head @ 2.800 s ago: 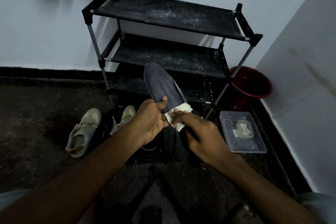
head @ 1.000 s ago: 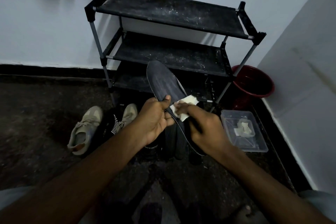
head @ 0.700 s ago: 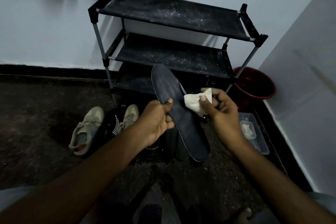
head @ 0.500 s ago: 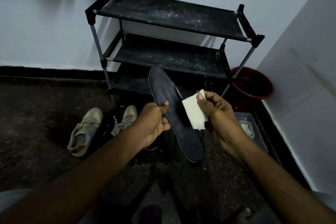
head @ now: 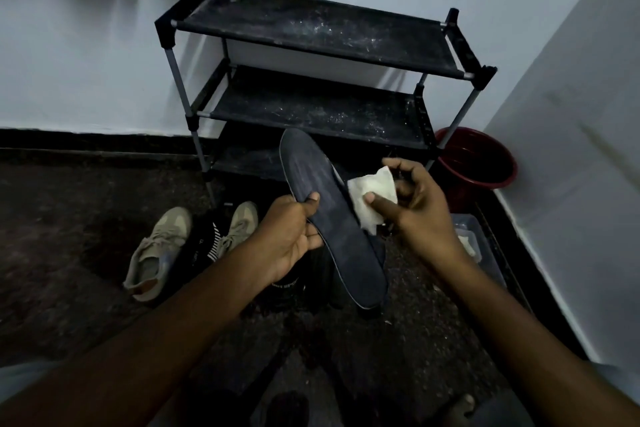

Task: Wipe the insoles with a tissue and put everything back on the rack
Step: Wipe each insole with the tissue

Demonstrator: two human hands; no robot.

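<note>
Fingers point(head: 311, 239) of the left hand point(head: 287, 236) curl under a dark insole point(head: 332, 215), thumb pressed on its top face, holding it tilted with the toe toward twelve o'clock. At three o'clock of the insole, the right hand point(head: 419, 208) pinches a white tissue point(head: 372, 198) between thumb and curled fingers, just beside the insole's right edge. Farther out at twelve o'clock stands the dusty black rack point(head: 311, 35). Beige sneakers point(head: 156, 246) lie at nine o'clock, a red bucket point(head: 485, 166) at two o'clock, a clear plastic box point(head: 488, 260) at four o'clock.
</note>
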